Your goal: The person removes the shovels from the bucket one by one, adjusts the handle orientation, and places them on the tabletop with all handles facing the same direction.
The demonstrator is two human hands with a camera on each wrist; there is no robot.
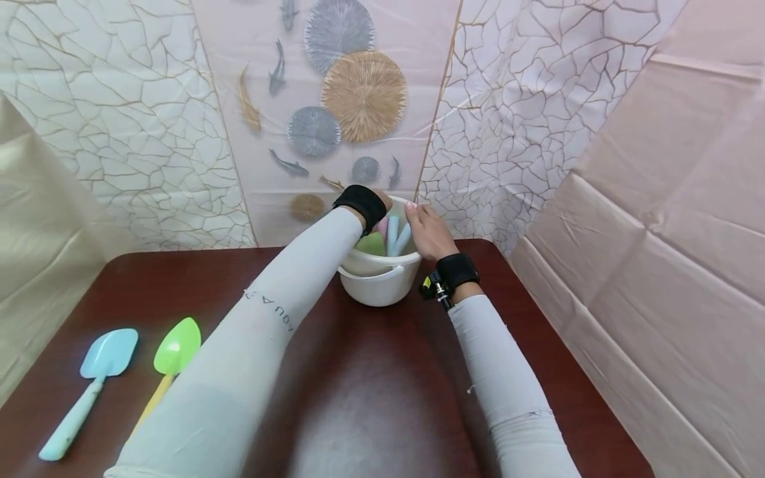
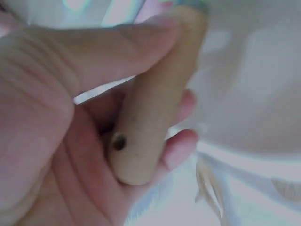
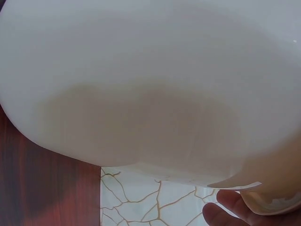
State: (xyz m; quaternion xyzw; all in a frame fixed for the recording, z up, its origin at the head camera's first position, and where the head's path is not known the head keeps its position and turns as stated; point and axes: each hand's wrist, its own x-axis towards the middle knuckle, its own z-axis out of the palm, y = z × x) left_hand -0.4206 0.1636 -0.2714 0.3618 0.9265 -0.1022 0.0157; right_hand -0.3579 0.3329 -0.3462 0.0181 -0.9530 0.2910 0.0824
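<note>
A white bucket (image 1: 378, 290) stands at the table's far edge, holding a green piece (image 1: 372, 244), light blue handles (image 1: 392, 234) and something pink. My left hand (image 1: 382, 199) is inside the bucket's rim, mostly hidden behind its wristband in the head view. In the left wrist view that hand (image 2: 89, 94) has thumb and fingers curled round a tan wooden handle (image 2: 146, 108) with a hole near its end. My right hand (image 1: 431, 232) grips the bucket's right rim; its fingertips (image 3: 221, 212) show below the rim in the right wrist view.
On the dark red table (image 1: 358, 398), a light blue shovel (image 1: 110, 353) and a green shovel (image 1: 178, 346) with a yellow handle lie at the left. My left sleeve partly covers the yellow handle. Patterned cloth (image 1: 508, 119) hangs right behind the table.
</note>
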